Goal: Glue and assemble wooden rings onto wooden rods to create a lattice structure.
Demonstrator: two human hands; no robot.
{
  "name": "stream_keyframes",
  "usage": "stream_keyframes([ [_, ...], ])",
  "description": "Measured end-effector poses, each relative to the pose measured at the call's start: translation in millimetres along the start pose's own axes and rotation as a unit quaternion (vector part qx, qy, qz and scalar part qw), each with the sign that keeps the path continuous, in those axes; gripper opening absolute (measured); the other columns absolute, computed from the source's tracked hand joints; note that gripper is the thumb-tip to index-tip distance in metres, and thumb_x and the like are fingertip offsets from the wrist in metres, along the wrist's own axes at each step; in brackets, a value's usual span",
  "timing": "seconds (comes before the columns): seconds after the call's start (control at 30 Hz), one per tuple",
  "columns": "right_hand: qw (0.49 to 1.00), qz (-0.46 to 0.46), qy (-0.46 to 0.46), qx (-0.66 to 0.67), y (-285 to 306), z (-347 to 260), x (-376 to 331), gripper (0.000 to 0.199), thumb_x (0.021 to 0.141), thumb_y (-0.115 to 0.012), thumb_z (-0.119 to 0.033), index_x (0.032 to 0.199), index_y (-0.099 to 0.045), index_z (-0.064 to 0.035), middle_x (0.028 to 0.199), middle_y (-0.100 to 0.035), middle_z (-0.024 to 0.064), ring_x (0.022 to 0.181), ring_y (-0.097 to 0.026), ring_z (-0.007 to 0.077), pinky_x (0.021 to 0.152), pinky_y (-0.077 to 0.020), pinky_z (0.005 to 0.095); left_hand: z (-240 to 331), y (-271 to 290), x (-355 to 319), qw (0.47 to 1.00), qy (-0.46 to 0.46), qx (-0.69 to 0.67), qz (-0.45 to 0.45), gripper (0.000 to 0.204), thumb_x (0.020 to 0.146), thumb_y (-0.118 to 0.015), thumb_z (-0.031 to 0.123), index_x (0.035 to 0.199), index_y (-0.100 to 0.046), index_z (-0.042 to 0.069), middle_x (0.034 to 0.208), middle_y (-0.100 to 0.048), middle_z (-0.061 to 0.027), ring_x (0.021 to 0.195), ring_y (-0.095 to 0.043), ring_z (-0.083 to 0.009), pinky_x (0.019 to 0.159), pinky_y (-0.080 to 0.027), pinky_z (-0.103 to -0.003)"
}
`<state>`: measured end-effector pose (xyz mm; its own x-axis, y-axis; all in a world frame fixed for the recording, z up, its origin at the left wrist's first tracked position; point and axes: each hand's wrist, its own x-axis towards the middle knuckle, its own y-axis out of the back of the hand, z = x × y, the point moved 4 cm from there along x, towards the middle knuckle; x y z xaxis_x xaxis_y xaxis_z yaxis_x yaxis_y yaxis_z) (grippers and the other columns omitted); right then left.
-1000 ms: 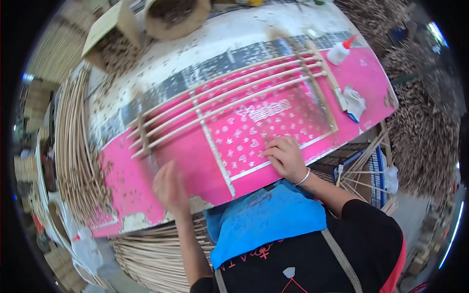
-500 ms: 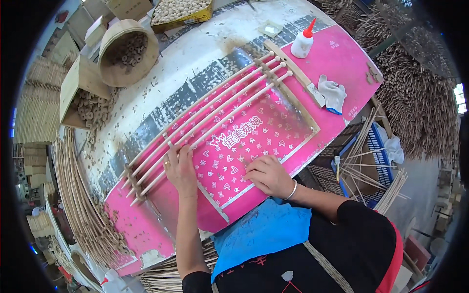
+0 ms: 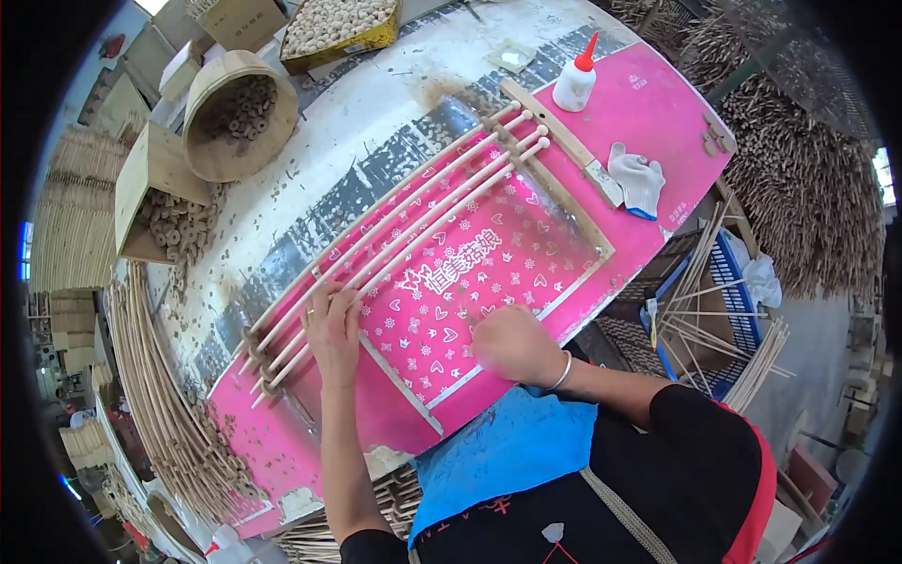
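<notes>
Several pale wooden rods with round knobs [image 3: 413,235] lie slanting across the pink patterned board [image 3: 460,324]. Crosswise wooden rests [image 3: 252,350] support them near the lower left, with another near the knobbed ends. My left hand [image 3: 331,324] is closed over the nearer rods toward their lower ends, thumb on the near side and a ring on one finger. Over the pink board, apart from the rods, my right hand [image 3: 515,346] is curled like a fist and slightly blurred. Whatever is in its fingers, if anything, is hidden.
A white glue bottle with red tip [image 3: 575,85] stands beyond a white glove [image 3: 637,180]. Wooden rings fill a tipped round tub [image 3: 199,127] and a box [image 3: 141,183]. Wooden balls fill a yellow tray [image 3: 343,47]. A blue crate [image 3: 738,287] holds sticks; more rods [image 3: 155,395] lie left.
My left hand has slid a little down and left along the rods. My right hand has turned and closed further, hiding its fingers. The view has shifted slightly.
</notes>
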<state>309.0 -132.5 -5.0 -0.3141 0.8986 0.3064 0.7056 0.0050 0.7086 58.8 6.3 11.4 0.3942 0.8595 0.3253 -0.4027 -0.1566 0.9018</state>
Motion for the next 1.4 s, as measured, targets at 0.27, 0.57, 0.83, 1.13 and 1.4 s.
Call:
stream_keyframes([
  [0.27,1.000,0.015,0.011,0.009,3.3,1.4,1.0,0.012,0.084,-0.067,-0.009,0.096,-0.070,-0.0098,0.107,-0.063,0.0034,0.104,-0.057,0.0236,0.091,-0.0429,0.0394,-2.8,11.3,-11.1,0.988,0.027,-0.151,0.033,0.017,0.083,-0.072,0.002,0.099,-0.069,0.004,0.106,-0.063,-0.0103,0.094,-0.062,-0.0283,0.082,-0.046,-0.039],
  [0.57,0.999,0.015,0.049,-0.007,-6.6,-9.1,8.3,0.013,0.081,-0.067,-0.004,0.094,-0.071,-0.0067,0.100,-0.065,0.0126,0.097,-0.060,0.0332,0.085,-0.0443,0.0447,-2.5,141.7,-149.6,0.964,0.187,-0.085,0.169,0.016,0.080,-0.072,0.001,0.096,-0.069,0.001,0.103,-0.065,-0.0113,0.090,-0.063,-0.0295,0.078,-0.049,-0.040],
  [0.83,0.996,-0.023,0.081,-0.014,-16.9,-0.4,-3.4,0.014,0.089,-0.065,-0.004,0.102,-0.071,-0.0042,0.107,-0.064,0.0122,0.104,-0.057,0.0314,0.091,-0.0424,0.0432,72.9,226.7,-426.7,0.789,0.507,0.080,0.339,0.017,0.087,-0.072,0.004,0.101,-0.069,-0.003,0.106,-0.064,-0.0107,0.093,-0.063,-0.0211,0.077,-0.050,-0.030],
  [1.13,0.996,-0.012,0.084,-0.027,-17.2,2.4,-3.2,0.013,0.094,-0.063,-0.005,0.105,-0.069,-0.0049,0.110,-0.063,0.0106,0.105,-0.055,0.0302,0.092,-0.0425,0.0435,82.4,174.7,-682.1,0.489,0.743,0.119,0.441,0.017,0.090,-0.074,0.013,0.097,-0.072,-0.002,0.101,-0.066,-0.0085,0.090,-0.063,-0.0197,0.083,-0.049,-0.033],
  [1.4,0.997,-0.017,0.067,-0.040,-16.2,-0.3,-4.1,0.012,0.094,-0.062,-0.005,0.104,-0.069,-0.0042,0.108,-0.062,0.0116,0.105,-0.055,0.0299,0.092,-0.0416,0.0422,-7.8,160.1,-689.8,0.379,0.812,0.119,0.427,0.023,0.091,-0.072,0.019,0.082,-0.072,-0.003,0.068,-0.067,-0.0088,0.063,-0.061,-0.0199,0.065,-0.049,-0.038],
])
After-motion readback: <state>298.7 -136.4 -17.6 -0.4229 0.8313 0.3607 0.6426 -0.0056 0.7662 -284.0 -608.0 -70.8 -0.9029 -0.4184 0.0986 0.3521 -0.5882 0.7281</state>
